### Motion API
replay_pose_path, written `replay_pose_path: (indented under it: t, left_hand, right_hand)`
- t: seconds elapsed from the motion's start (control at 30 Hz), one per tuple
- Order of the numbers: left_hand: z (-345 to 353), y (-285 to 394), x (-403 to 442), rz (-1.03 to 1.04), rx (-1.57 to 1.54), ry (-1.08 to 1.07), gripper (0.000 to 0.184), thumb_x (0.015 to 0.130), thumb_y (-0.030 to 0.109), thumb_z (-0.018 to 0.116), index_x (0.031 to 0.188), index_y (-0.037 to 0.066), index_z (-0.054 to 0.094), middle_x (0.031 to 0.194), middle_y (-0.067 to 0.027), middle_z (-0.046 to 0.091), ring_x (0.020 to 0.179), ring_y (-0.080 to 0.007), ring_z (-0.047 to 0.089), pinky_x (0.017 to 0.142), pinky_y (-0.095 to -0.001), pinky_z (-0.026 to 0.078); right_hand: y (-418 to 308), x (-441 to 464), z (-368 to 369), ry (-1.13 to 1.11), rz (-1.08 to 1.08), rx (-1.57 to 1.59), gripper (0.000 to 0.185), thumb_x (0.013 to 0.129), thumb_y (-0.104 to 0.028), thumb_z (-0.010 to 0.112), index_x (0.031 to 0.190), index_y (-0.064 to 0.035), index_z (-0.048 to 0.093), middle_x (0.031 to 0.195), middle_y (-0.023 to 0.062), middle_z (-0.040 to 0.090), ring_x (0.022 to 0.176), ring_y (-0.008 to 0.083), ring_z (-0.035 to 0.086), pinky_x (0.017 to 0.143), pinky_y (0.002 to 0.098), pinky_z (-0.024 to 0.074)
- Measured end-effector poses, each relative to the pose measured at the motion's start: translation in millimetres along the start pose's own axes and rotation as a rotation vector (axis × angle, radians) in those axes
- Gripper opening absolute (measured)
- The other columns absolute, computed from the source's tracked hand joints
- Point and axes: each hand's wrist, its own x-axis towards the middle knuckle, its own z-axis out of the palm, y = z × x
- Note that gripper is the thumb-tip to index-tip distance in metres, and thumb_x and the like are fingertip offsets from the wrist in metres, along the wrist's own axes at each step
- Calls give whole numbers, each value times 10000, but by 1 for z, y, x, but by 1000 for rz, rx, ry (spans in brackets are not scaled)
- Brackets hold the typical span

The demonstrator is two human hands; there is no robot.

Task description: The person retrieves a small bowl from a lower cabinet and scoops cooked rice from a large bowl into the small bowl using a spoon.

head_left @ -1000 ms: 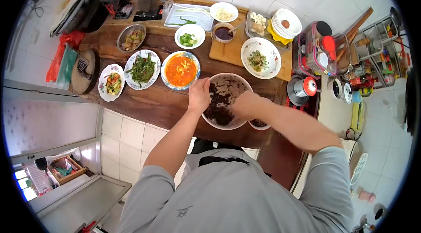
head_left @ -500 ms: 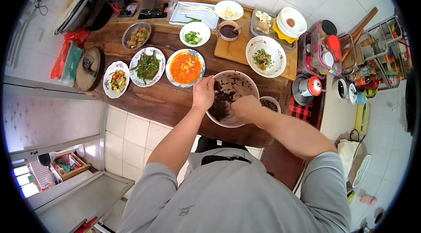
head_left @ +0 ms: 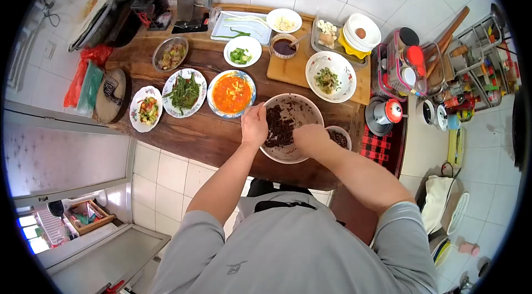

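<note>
At the counter (head_left: pixel 221 147), the left hand (head_left: pixel 254 126) clamps fingers on the large bowl (head_left: pixel 310 117), the right hand (head_left: pixel 311 140) inside, grip unclear.

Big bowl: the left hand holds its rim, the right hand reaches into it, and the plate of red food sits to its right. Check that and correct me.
One thing is wrong: the plate of red food sits to the left of the big bowl, as the head view shows. The left hand does hold its rim, and the right hand reaches into it.
</note>
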Motion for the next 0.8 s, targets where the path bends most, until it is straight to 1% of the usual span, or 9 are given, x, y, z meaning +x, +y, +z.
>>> replay_pose_path:
  t: [0.1,0.13,0.2,0.23,0.3,0.33,0.43,0.67,0.8]
  left_hand:
    - [2,-1,-3,-14,5,1,279,944,209,498,1080,29,662,1044,-180,626,1024,-345,552,923,-415,417]
    - [1,0,0,-16,2,4,280,945,211,499,1082,29,661,1055,-179,623,1027,-344,551,925,-415,415]
    - [-2,2,1,7,4,-11,296,953,204,487,1104,0,640,1056,-214,609,1022,-355,557,915,-410,427]
    - [-2,1,-2,17,8,-29,305,956,200,481,1114,-15,629,1056,-232,601,1020,-361,559,911,-408,433]
    - [1,0,-3,-17,23,-33,298,953,220,484,1100,20,650,1072,-198,611,1040,-352,547,929,-420,412]
    - [0,-1,0,-35,32,-24,296,951,230,486,1094,38,660,1079,-181,616,1051,-348,541,938,-425,402]
    - [2,-4,1,-5,50,-31,307,954,242,475,1107,46,655,1076,-180,616,1050,-352,536,940,-431,399]
    - [1,0,0,-18,91,-30,287,955,234,468,1103,72,654,1054,-174,619,1036,-356,533,939,-432,400]
    - [3,-4,1,10,78,-5,280,955,232,472,1095,71,654,1024,-169,626,1018,-355,539,923,-433,404]
  right_hand:
    - [8,-6,5,49,42,56,184,814,-117,552,875,-49,711,881,143,702,862,284,689,723,417,547]
    - [12,-13,-2,24,42,24,183,814,-124,555,870,-47,711,880,141,702,855,282,689,719,414,547]
    - [11,-29,-14,-36,28,-35,184,814,-139,560,859,-45,711,877,137,701,841,278,691,710,408,548]
    - [12,-27,-12,6,27,-38,184,813,-146,562,857,-48,712,871,136,701,833,278,691,705,405,547]
    - [19,-17,-10,100,37,-42,186,812,-159,565,851,-55,714,860,133,701,816,277,691,695,400,546]
    - [13,-12,-14,66,60,-18,181,807,-164,566,844,-78,720,839,123,702,802,275,689,680,394,543]
    - [2,8,-7,106,-12,-46,179,807,-159,562,841,-94,725,834,117,703,801,270,690,679,399,543]
    - [12,-14,-14,36,-9,-91,188,795,-157,551,820,-84,722,813,119,703,772,271,692,654,401,545]
    - [-22,16,24,173,-51,11,176,781,-161,567,826,-81,717,802,121,702,742,277,695,649,410,548]
